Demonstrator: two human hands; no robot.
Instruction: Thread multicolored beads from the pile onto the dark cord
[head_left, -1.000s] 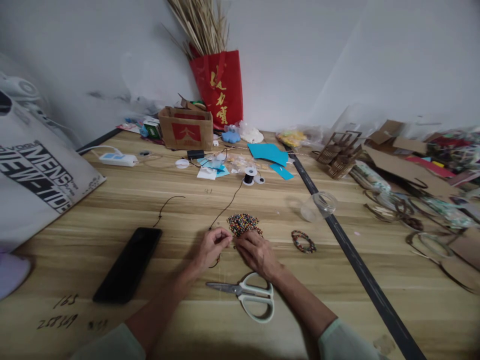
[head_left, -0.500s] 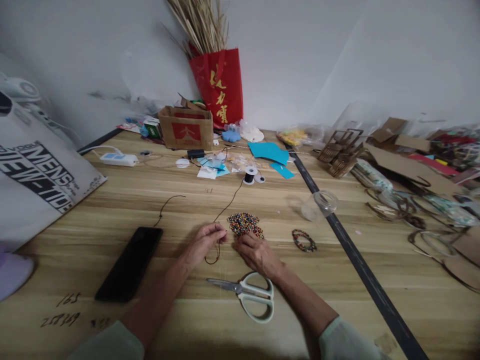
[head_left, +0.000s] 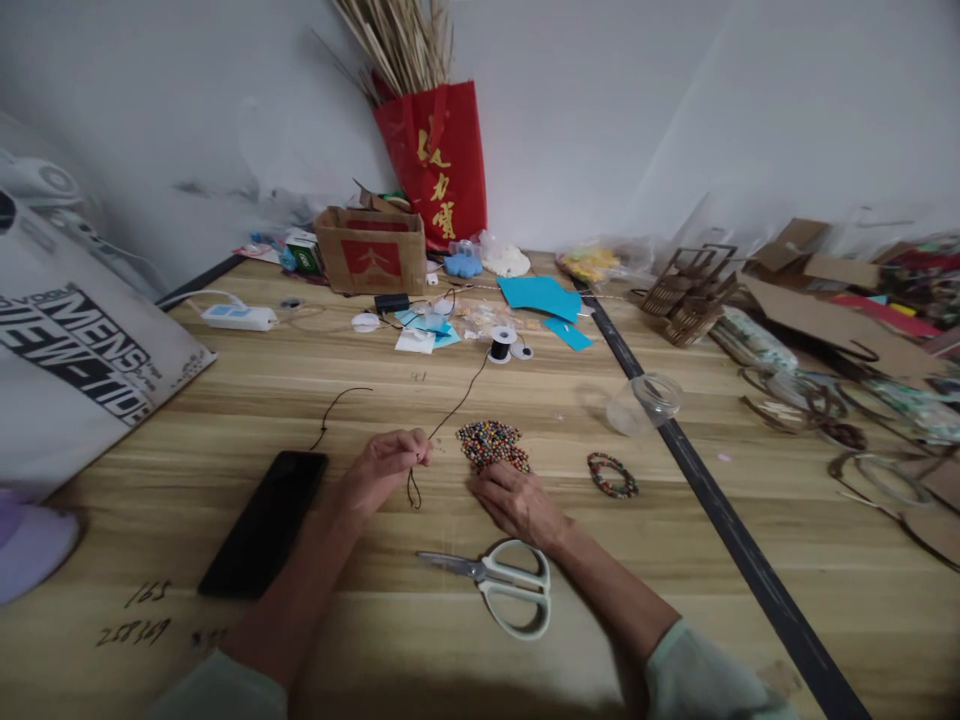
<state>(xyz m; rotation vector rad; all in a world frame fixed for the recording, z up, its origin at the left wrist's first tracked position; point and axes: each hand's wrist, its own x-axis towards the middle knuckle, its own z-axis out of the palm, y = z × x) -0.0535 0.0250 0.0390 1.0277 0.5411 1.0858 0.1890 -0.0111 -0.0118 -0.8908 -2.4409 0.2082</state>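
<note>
My left hand [head_left: 389, 463] pinches a thin dark cord [head_left: 413, 490], whose loop hangs below the fingers. The cord runs on to a white spool [head_left: 501, 345] wound with black cord. My right hand [head_left: 520, 500] rests at the near edge of a pile of multicoloured beads [head_left: 489, 441], its fingers bent and drawn together; what lies under its fingertips is hidden. Below the hands lie scissors [head_left: 517, 588] with pale handles, slightly apart at the blades. A coiled beaded bracelet [head_left: 613, 475] lies to the right of the pile.
A black phone [head_left: 264, 523] lies by my left forearm, near a loose piece of cord [head_left: 324, 425]. A clear plastic container [head_left: 646, 404] sits across a dark strip [head_left: 701, 470]. Cardboard box [head_left: 370, 250], red bag [head_left: 435, 165] and blue sheets [head_left: 540, 297] are at the back.
My left hand has moved left and slightly up, away from the beads, with the cord in its fingers. The right hand stays at the pile's near edge.
</note>
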